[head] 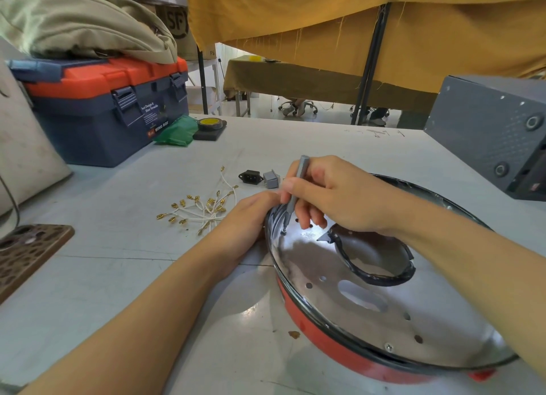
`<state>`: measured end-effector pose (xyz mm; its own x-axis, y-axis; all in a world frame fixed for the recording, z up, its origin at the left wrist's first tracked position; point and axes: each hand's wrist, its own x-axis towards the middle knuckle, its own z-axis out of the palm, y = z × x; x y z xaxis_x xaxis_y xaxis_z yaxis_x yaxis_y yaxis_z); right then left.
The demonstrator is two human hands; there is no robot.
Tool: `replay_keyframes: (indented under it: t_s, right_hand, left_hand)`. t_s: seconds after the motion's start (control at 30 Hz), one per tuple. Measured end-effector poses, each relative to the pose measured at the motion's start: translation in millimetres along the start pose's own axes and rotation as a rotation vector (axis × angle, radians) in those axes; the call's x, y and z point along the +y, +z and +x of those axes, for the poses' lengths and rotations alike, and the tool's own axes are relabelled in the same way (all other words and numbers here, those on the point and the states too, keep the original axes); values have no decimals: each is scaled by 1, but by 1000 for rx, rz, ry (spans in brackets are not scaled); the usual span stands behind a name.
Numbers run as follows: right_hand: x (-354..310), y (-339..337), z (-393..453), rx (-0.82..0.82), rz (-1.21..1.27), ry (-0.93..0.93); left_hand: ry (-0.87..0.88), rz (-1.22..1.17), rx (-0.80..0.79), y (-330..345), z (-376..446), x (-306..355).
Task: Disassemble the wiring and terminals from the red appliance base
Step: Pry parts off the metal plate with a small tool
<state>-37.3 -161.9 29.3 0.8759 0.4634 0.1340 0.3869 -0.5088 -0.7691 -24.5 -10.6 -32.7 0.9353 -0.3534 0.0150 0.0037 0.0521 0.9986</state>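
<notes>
Right hand point(331, 194) at frame centre pinches a grey screwdriver point(297, 185) nearly upright, its tip on a screw point(284, 232) in the shiny plate of the red appliance base point(339, 347), lower right. Left hand point(251, 214) rests against the base's left rim; fingers hidden, grip unclear. Loose white wires with brass terminals point(201, 208) lie on the table point(118, 276), left of centre, near a black socket point(250, 176) and a grey switch point(271, 179).

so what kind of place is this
Probably a repair or teardown workshop: a toolbox and tape roll on a worktable, removed wires laid out, and a right hand working a screwdriver into the red base.
</notes>
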Motion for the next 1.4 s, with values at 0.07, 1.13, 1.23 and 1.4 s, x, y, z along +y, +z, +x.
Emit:
replay_keyframes:
  t_s: [0.07, 1.13, 1.23, 1.4]
  right_hand:
    - [0, -1, -1, -13, 36, 10]
    - [4, 3, 2, 49, 2, 10]
    - [6, 3, 2, 25, 43, 31]
    - [8, -1, 2, 16, 49, 65]
  left_hand:
    - [4, -16, -19, 0, 0, 0]
    - [-8, -44, 3, 2, -3, 3]
    - [-22, -23, 21, 2, -2, 2]
    - [-6, -54, -22, 2, -3, 3]
